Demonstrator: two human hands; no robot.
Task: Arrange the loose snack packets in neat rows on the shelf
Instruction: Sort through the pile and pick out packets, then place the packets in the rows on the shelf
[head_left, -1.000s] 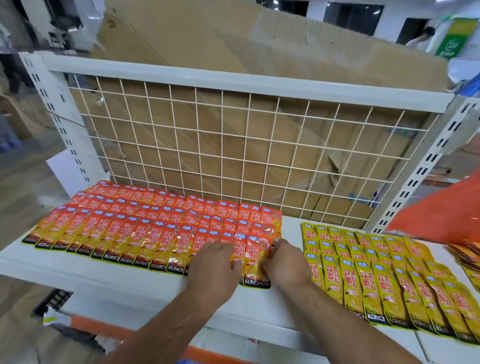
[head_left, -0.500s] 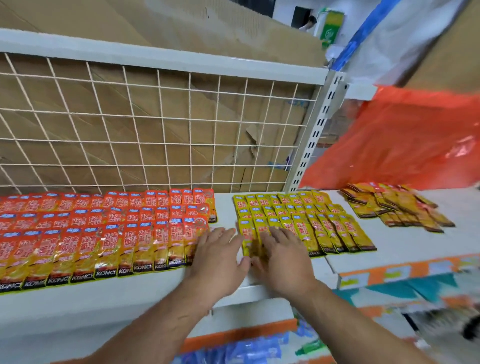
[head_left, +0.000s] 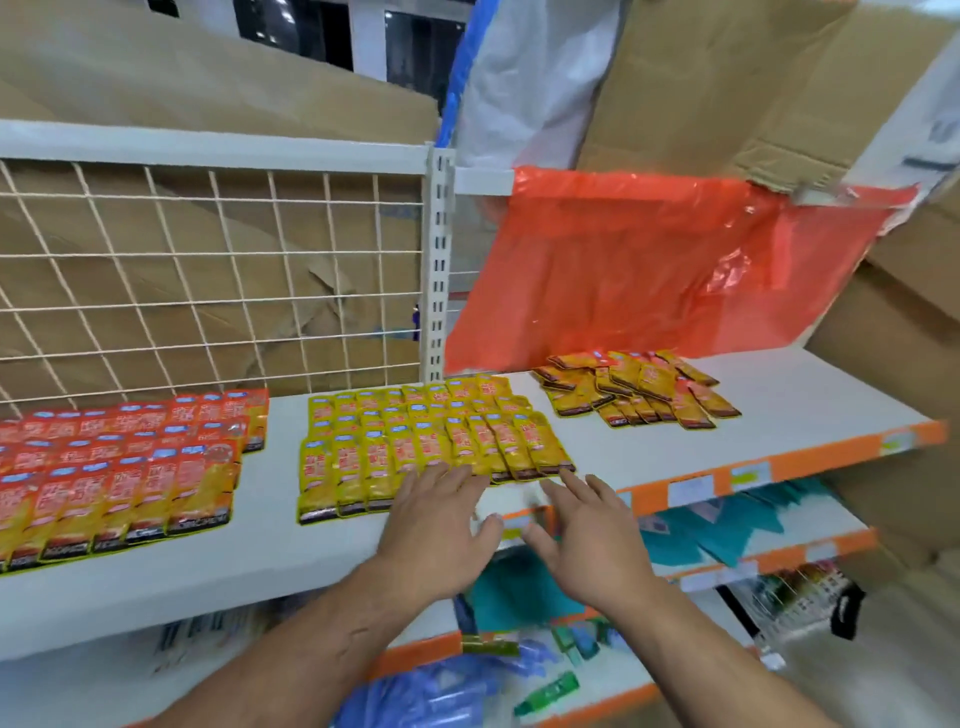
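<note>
Red-orange snack packets (head_left: 124, 467) lie in overlapping rows at the left of the white shelf (head_left: 270, 561). Yellow packets (head_left: 415, 441) lie in rows at the middle. A loose heap of yellow packets (head_left: 634, 389) sits further right on the adjoining shelf board. My left hand (head_left: 441, 525) hovers flat at the front edge of the yellow rows, fingers spread, fingertips touching or just above the nearest packets. My right hand (head_left: 587, 535) is beside it to the right, fingers apart, holding nothing, over the shelf's front lip.
A white wire grid (head_left: 208, 280) and an upright post (head_left: 436, 260) close the back of the shelf. An orange plastic bag (head_left: 649, 260) hangs behind the loose heap. Cardboard (head_left: 727, 83) stands behind. Lower shelves (head_left: 727, 561) hold teal and blue packs.
The view has swung right, from the red-orange rows to the yellow ones. Both hands left the red-orange packets and moved right to the front of the yellow rows, fingers now spread.
</note>
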